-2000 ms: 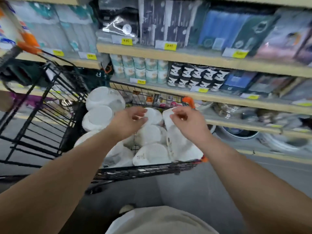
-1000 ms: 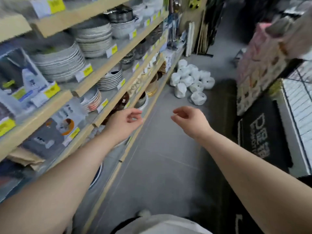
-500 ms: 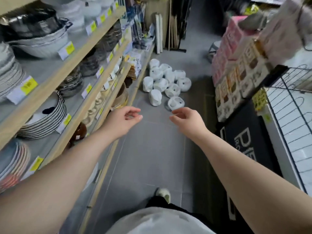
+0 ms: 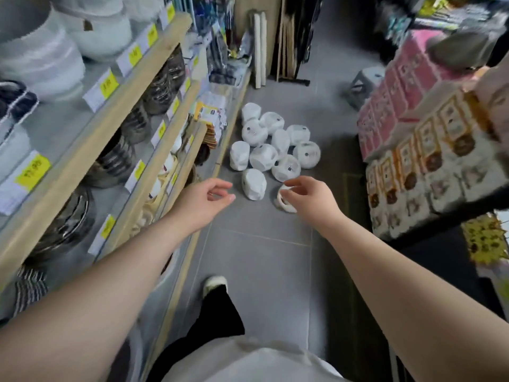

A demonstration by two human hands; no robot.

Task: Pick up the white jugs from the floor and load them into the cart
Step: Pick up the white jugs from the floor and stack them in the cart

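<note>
Several white jugs (image 4: 263, 157) lie in a loose pile on the grey floor ahead, beside the foot of the left shelving. My left hand (image 4: 205, 201) reaches forward, fingers loosely curled and holding nothing, just short of the nearest jug (image 4: 254, 184). My right hand (image 4: 309, 197) is also stretched out with relaxed fingers, empty, and partly covers a jug lying on its side (image 4: 283, 203). The cart is out of view.
Wooden shelves (image 4: 115, 106) with bowls, plates and yellow price tags run along the left. Stacked pink and white boxes (image 4: 418, 139) on a dark stand line the right. A grey stool (image 4: 363, 84) stands further down the aisle. My foot (image 4: 214, 285) is on the floor tiles.
I have turned away from the cart, where I let go of jugs, and walked down the aisle. The pile of jugs on the floor is now much closer to my outstretched hands.
</note>
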